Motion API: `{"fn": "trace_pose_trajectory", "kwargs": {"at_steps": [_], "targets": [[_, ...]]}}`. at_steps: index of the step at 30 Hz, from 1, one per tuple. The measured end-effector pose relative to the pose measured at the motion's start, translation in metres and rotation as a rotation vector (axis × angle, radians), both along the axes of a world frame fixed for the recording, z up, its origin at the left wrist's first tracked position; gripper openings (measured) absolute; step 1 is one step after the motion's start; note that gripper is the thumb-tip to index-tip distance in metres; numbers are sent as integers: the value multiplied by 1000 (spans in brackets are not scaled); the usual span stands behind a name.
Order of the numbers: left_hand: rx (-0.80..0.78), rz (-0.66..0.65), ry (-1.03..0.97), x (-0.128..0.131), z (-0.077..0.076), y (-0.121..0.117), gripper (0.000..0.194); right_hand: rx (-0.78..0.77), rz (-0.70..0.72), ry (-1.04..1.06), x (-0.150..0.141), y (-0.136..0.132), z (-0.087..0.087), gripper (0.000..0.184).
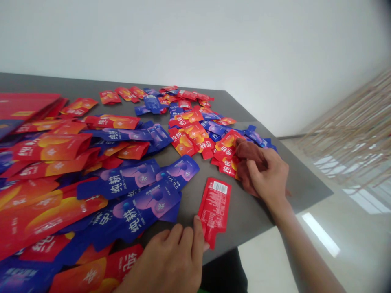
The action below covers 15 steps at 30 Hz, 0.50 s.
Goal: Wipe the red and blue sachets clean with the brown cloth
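Note:
My left hand (175, 254) is at the bottom middle, its fingers curled and pinching the left edge of a red spouted pouch (217, 203). This pouch lies on the grey table with its printed back and white barcode label facing up. My right hand (269, 175) is closed around a crumpled reddish-brown cloth (249, 175). The cloth rests against the right side of a spread of small red and blue pouches (200, 136); part of it is hidden under the fingers.
Larger heaps of blue pouches (134, 207) and red-orange pouches (51, 148) cover the left. Flat red packages (29, 103) lie at the far left. A white wall (195, 44) stands behind the grey table (244, 224). Stacked thin poles (351, 126) are beyond its right edge.

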State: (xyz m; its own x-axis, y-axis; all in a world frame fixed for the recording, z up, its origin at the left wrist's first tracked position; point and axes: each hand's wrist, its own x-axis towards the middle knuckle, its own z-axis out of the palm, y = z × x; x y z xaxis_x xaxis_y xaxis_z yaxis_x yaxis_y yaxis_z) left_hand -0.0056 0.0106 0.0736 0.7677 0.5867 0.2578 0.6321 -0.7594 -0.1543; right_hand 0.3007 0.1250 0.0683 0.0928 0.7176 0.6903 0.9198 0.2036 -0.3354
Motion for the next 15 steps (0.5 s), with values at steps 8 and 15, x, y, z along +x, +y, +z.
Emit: {"fn": "trace_pose_trajectory", "kwargs": {"at_steps": [8,15], "targets": [[20,-2,-26,2,11,3,47,2,5,-3,-1,0,1,23],[-10,14,-20,-1,10,3,50,14,4,-1,-1,0,0,22]]}}
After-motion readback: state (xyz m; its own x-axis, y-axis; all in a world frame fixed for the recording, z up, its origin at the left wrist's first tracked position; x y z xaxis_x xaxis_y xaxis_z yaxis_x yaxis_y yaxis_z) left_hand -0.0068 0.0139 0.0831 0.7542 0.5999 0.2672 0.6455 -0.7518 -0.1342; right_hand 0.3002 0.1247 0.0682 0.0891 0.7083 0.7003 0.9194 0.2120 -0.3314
